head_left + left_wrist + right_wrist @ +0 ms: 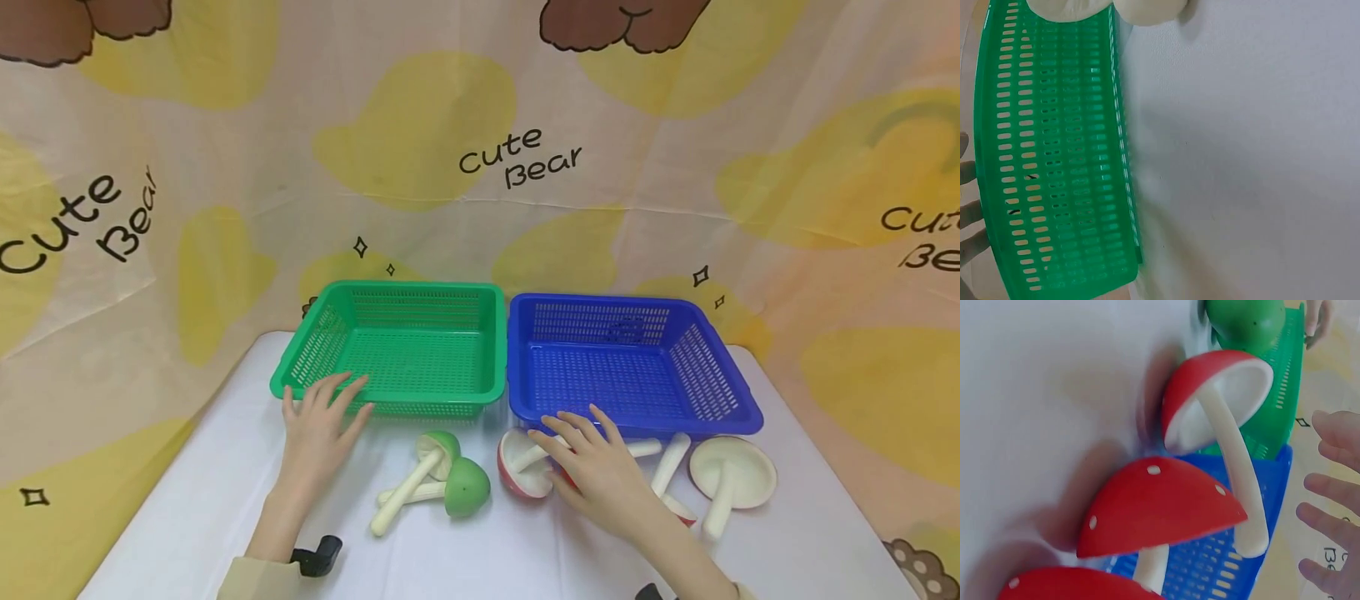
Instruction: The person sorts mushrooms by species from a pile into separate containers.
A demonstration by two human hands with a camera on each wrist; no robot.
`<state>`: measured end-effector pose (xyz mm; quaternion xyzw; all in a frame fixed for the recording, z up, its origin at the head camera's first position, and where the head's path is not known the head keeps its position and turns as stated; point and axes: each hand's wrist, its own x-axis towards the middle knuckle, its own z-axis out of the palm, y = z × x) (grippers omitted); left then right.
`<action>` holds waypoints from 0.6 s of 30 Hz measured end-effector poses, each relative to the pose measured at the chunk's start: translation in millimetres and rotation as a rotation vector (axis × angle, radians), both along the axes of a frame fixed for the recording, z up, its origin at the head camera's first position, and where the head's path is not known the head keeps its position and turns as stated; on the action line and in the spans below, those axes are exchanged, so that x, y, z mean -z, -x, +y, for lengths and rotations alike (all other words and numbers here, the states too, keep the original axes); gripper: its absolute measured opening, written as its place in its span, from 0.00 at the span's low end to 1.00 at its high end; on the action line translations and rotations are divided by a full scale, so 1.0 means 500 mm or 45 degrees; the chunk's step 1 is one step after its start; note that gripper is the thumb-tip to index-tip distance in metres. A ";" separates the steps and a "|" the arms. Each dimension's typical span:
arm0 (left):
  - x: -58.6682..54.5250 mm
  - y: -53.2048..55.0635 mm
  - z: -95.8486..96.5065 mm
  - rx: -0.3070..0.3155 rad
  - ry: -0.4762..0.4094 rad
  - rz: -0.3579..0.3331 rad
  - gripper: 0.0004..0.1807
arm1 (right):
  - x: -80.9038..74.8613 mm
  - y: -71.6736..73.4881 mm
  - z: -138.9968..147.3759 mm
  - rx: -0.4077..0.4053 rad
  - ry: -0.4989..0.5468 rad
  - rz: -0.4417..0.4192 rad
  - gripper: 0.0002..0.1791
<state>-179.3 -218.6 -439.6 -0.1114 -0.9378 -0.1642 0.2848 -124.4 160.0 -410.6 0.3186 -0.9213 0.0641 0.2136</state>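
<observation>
My left hand (318,437) reaches over the near left part of the green basket's front rim (390,397), fingers spread and holding nothing. In the left wrist view its fingertips (967,215) show beside that rim. My right hand (592,475) hovers above several red-capped toy mushrooms, its fingers spread toward the blue basket (637,429). One red mushroom (517,475) lies left of this hand, cap hollow facing up; another red mushroom (1157,503) shows white spots in the right wrist view. Two green-capped mushrooms (467,487) lie crossed between the hands.
Both perforated baskets stand side by side at the back of the white table (420,567). A mushroom with a cream underside (738,475) lies at the right. Behind hangs a patterned cloth (420,125) with lettering. A black strap piece (318,557) shows at my left wrist.
</observation>
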 end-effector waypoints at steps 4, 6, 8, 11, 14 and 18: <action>0.004 -0.001 -0.005 0.001 -0.038 0.027 0.22 | 0.010 0.001 -0.009 -0.036 -0.030 0.030 0.29; 0.008 -0.001 -0.007 0.001 -0.053 0.036 0.22 | 0.016 0.003 -0.013 -0.047 -0.054 0.050 0.28; 0.014 -0.002 -0.009 -0.002 -0.065 0.050 0.21 | 0.021 0.004 -0.018 -0.050 -0.078 0.072 0.28; 0.021 -0.002 -0.013 -0.009 -0.082 0.082 0.21 | 0.028 0.008 -0.025 -0.062 -0.100 0.115 0.26; 0.025 -0.001 -0.016 -0.010 -0.098 0.124 0.21 | 0.034 0.011 -0.031 -0.081 -0.120 0.147 0.25; 0.026 0.002 -0.019 -0.011 -0.101 0.183 0.20 | 0.043 0.016 -0.038 -0.096 -0.156 0.170 0.24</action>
